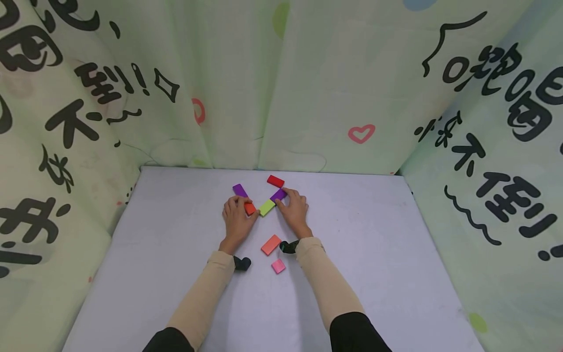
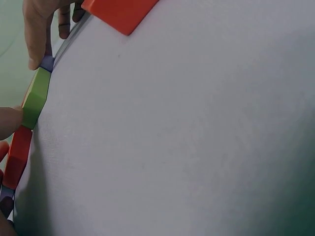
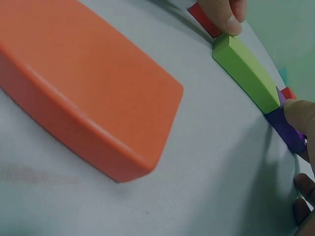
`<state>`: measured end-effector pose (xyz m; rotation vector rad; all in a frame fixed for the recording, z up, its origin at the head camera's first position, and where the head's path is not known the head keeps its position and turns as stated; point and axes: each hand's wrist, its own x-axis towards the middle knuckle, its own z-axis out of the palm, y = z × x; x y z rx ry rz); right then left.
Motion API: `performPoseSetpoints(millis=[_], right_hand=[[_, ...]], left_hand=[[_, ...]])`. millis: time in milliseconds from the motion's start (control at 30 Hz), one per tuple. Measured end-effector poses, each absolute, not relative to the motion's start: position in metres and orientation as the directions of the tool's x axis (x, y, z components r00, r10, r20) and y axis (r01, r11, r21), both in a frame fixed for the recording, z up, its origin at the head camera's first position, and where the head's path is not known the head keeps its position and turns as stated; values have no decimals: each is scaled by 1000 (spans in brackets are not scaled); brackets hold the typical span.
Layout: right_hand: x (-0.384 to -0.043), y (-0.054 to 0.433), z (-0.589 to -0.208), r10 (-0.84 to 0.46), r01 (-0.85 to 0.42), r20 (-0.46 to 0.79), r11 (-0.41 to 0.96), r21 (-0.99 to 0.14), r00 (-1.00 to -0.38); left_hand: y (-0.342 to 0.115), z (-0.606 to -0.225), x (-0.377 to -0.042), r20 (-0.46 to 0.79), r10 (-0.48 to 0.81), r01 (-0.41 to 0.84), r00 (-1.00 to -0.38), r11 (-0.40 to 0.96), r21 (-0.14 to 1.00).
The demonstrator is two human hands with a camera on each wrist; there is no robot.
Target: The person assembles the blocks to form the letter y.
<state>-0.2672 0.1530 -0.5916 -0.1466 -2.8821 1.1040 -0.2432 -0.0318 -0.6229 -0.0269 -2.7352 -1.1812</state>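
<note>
In the head view, my left hand grips a red-orange block by its ends, its thumb beside the left end of a lime green block. A purple block adjoins the red-orange one on its far side. My right hand pinches another purple block, which meets the green block's right end. Together these blocks form a V-shaped row on the table. The right wrist view shows the left thumb at the green block's corner and the right thumb on the purple block.
A red block lies just beyond the right hand. Between the forearms lie an orange block, large in the right wrist view, and a small pink block. The white table is bordered by a printed curtain at the back and sides.
</note>
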Motion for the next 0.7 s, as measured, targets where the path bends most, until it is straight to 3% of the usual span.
performPoseSetpoints(millis=[433, 700], right_hand=[[-267, 152, -593, 114, 80, 8, 745, -662, -993], [-268, 152, -595, 114, 85, 3, 754, -651, -993]], left_hand=[[-33, -623, -244, 135, -43, 68, -990, 696, 715], [-31, -623, -242, 209, -42, 127, -977, 677, 725]])
